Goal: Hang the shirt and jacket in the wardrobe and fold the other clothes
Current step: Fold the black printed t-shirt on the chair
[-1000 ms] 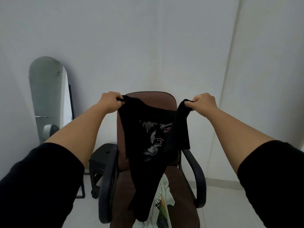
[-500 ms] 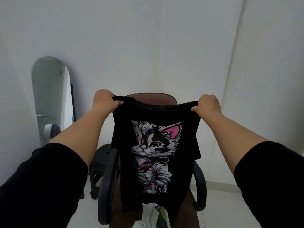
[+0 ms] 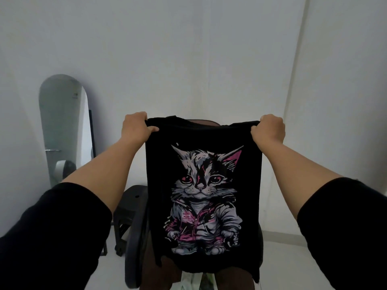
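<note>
Two fists pinching one black cat-print T-shirt point(image 3: 204, 185) by its shoulders, spread flat in the air directly in front of the brown office chair point(image 3: 204, 122) and hiding most of its backrest; left hand point(image 3: 136, 127) curled tight on the left shoulder seam, right hand point(image 3: 270, 128) clamped likewise on the right, print facing the camera.

Likely trouble: losing one shoulder and letting the shirt swing and bunch, should either pinch loosen during the fold; hem dragging over or catching the pale garment point(image 3: 191, 283) showing on the chair seat below, should the shirt come down there; uneven fold, given the hem hanging lower and ragged at the chair's right.

No flat folding surface in view; seat seemingly taken by that garment. Left of the chair, just beside its black armrest point(image 3: 134, 252), a dark plastic stool point(image 3: 129, 206); further left, an arched mirror point(image 3: 62, 130) leaning on the wall. Wardrobe not in view.
</note>
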